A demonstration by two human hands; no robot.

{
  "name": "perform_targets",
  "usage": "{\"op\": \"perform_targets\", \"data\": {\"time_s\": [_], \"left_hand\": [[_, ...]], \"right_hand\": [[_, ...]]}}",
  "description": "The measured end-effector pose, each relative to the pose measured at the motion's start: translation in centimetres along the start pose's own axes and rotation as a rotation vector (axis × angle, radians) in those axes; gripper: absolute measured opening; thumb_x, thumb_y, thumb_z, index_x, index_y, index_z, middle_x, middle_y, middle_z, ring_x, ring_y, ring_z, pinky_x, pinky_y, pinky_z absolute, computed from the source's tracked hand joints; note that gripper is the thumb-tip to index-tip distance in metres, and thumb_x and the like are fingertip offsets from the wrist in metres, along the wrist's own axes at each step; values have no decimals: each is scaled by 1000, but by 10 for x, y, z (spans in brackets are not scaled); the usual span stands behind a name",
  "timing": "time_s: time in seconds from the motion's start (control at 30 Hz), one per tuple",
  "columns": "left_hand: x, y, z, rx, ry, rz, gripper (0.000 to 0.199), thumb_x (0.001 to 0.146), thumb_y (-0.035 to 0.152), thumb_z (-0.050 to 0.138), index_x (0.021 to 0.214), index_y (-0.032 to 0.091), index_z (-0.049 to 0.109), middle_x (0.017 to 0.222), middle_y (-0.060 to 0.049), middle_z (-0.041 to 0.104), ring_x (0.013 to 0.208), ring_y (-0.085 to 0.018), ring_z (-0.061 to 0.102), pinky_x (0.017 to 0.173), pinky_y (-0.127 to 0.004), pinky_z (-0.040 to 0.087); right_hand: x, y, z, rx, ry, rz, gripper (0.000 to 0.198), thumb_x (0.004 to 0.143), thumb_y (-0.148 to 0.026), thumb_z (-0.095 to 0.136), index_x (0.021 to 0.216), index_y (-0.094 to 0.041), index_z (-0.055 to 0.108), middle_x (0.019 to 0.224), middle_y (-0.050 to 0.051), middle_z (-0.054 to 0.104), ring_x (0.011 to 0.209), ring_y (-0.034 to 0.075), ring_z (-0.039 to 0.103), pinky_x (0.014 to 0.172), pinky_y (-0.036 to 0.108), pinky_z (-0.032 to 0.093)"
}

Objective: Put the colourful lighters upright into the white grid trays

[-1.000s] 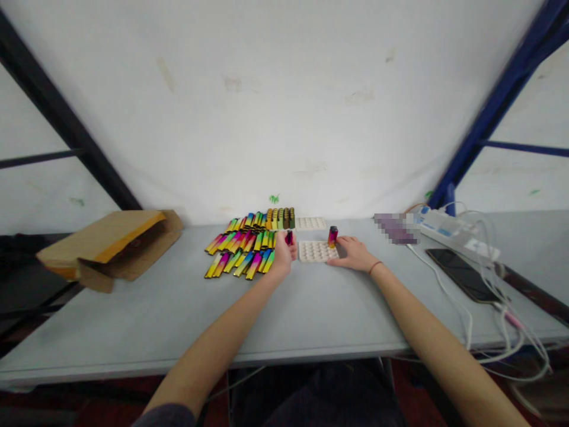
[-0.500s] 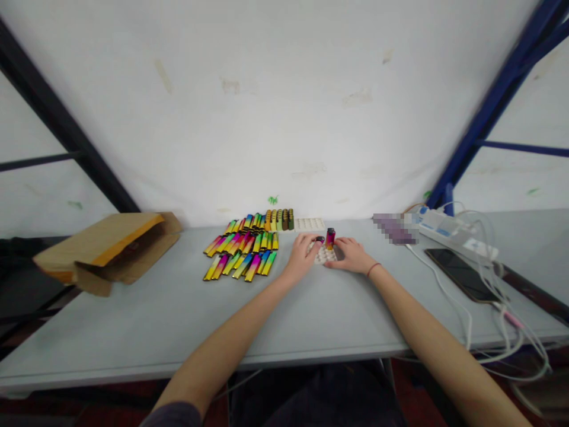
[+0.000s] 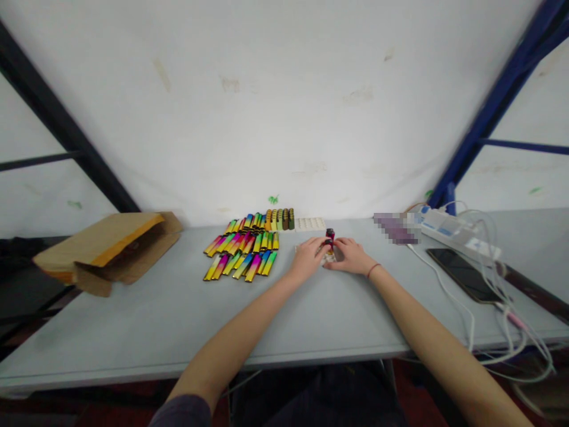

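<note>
My left hand [image 3: 309,258] is closed on a lighter with a black top [image 3: 328,242], most of it hidden by the fingers. Just behind that, another lighter [image 3: 330,233] with a black top and magenta body stands upright in a white tray with holes [image 3: 329,258]. My right hand [image 3: 353,257] grips the tray's right side, thumb at the near edge and fingers close to the standing lighter. To the left lie rows of shiny rainbow-coloured lighters [image 3: 242,243]. Both hands cover much of the tray.
Against the wall stand a block of upright gold and dark tubes [image 3: 280,220] and a second white tray [image 3: 310,223]. An opened cardboard box [image 3: 106,243] lies at left. Phone [image 3: 462,274], power strip [image 3: 460,233] and tangled white cables [image 3: 507,332] occupy the right side.
My left hand has moved right with its lighter, bringing it beside the standing one. My right hand has stayed about where it was.
</note>
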State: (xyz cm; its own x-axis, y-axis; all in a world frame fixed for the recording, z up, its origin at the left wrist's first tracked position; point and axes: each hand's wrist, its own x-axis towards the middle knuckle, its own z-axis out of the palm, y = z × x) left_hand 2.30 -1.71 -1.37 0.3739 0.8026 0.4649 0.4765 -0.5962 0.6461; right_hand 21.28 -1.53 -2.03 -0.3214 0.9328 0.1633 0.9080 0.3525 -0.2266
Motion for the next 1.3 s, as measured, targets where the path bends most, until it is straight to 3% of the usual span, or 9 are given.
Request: {"op": "perform_targets", "data": {"time_s": [0.27,0.47,0.6,0.73,0.8,0.9,1.0,1.2,1.3], "left_hand": [[-6,20,-8,350,-28,-13,35,103,29,45,134,27,60,129,-6,69,118,-22,63,104,-39,43],[-7,24,-16,533,-72,-4,45,100,35,49,144,26,53,132,-10,66,119,-26,61,102,-41,44],[-9,26,-58,672,-105,-139,38,98,30,52,132,18,64,128,-17,67,121,-32,60,100,-44,44],[-11,15,-117,790,-244,-506,27,93,34,56,98,16,76,113,-20,73,108,-37,67,92,-46,47],[-12,7,-132,789,-279,-600,28,86,44,66,85,18,75,102,-19,75,105,-38,67,93,-46,45],[-12,-3,-131,756,-270,-631,30,73,48,78,73,19,73,91,-17,77,105,-39,67,97,-49,42],[-13,-3,-118,759,-247,-622,27,69,42,81,72,17,73,95,-19,76,108,-42,65,99,-53,40],[-14,3,-105,773,-275,-580,15,84,24,64,88,13,74,104,-22,74,109,-34,68,96,-41,45],[-10,-2,-99,658,-171,-561,22,91,25,55,81,14,71,97,-19,74,104,-30,69,91,-36,48]], "right_hand": [[-1,-2,-2,-21,-14,11,69,77,-66,73,124,-17,63,133,20,60,123,39,55,95,50,47],[-1,-2,-3,-3,-26,9,69,78,-66,72,126,-18,61,137,20,59,126,39,53,96,50,46],[-2,-3,-5,4,-31,10,69,79,-66,71,127,-19,61,138,20,58,127,40,52,96,50,46],[-2,-4,-5,7,-32,17,69,78,-68,71,126,-20,62,138,20,58,125,40,53,96,50,46],[-2,-3,-5,8,-37,19,69,78,-69,70,125,-19,63,138,20,58,125,40,53,96,50,45],[-2,-2,-5,4,-37,19,71,78,-71,70,125,-19,62,138,20,58,126,39,52,97,49,45],[-2,-2,-6,-1,-40,20,69,78,-70,70,125,-20,62,137,19,58,126,39,52,97,48,45],[-2,-3,-7,-5,-59,19,68,79,-69,70,124,-18,62,137,20,58,126,39,52,96,48,45],[-2,-3,-7,-3,-47,15,67,79,-68,70,122,-18,63,135,21,59,125,39,53,96,49,45]]}}
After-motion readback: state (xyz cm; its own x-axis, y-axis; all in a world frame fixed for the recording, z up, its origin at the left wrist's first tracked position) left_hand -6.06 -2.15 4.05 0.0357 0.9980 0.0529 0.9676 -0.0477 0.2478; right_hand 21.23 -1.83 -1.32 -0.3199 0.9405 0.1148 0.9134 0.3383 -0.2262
